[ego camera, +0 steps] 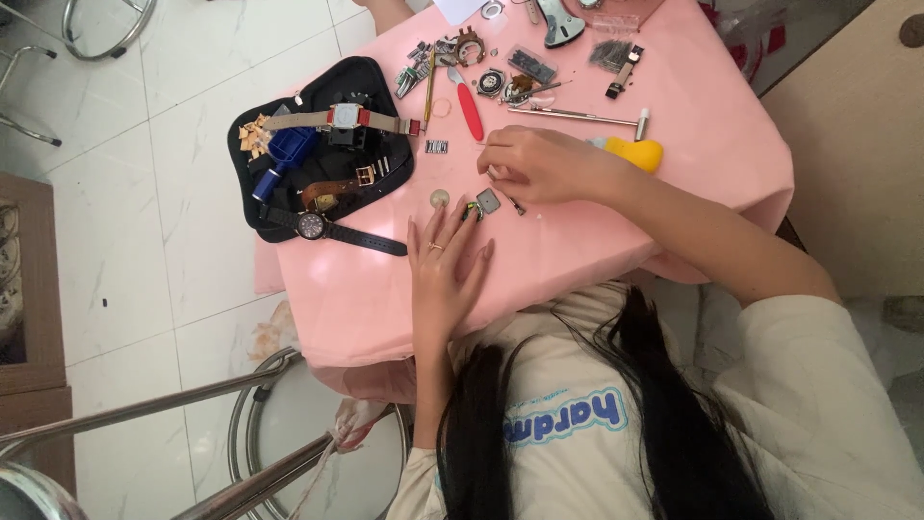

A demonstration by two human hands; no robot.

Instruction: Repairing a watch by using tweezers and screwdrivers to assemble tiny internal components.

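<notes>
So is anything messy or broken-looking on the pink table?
Yes: small watch parts lie scattered loose across the pink cloth, and a black watch lies half off the black tray.

Tiny part (488,201) under both hands' fingertips, too small to identify

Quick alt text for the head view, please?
Two hands, left hand and right hand, work on a small square watch part on a pink tablecloth. A black tray of watches sits beside them.
</notes>
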